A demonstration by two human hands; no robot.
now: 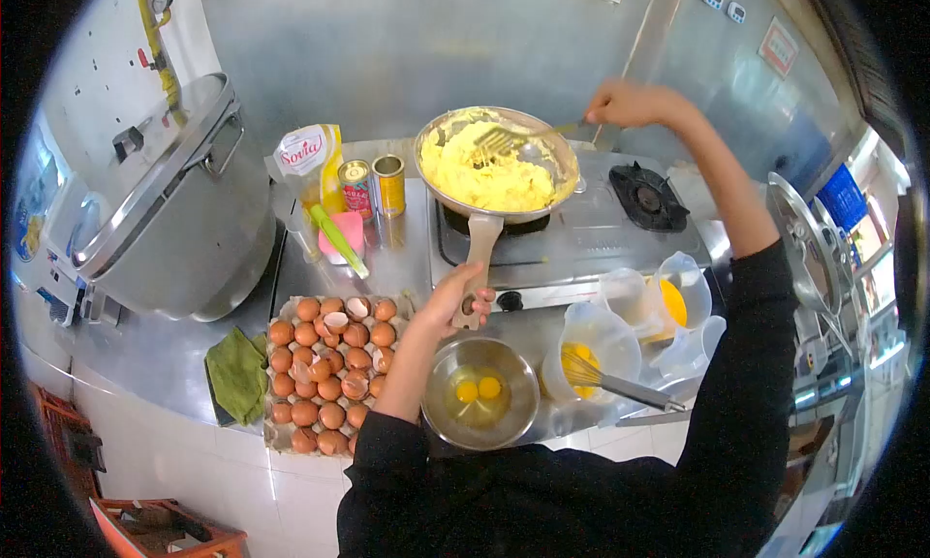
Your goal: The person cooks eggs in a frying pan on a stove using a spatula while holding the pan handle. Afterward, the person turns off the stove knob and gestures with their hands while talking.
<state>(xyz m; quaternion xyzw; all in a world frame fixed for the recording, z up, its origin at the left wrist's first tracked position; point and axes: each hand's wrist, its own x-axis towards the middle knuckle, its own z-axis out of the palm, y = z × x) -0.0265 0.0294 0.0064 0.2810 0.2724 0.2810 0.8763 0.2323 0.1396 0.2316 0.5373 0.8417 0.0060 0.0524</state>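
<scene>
My left hand (455, 296) is wrapped round the pale handle (484, 236) of a frying pan (422, 146). The pan sits over the left burner of a gas stove (601, 233), full of soft yellow scrambled egg (484, 175). In my right hand (630, 105), raised at the pan's far right, is a slotted spatula (502, 141), its head resting in the egg. Just below my left hand stands a steel bowl (528, 413) holding two raw yolks (479, 390). Beside my left forearm lies a carton of brown eggs (329, 364), some of them cracked shells.
A large lidded pot (194, 219) stands at left. Cans (389, 185), a Sovia pouch (315, 166) and a green-handled tool (339, 240) are behind the eggs. Plastic jugs (610, 330) and a whisk (635, 388) sit at right. A green cloth (237, 376) lies left.
</scene>
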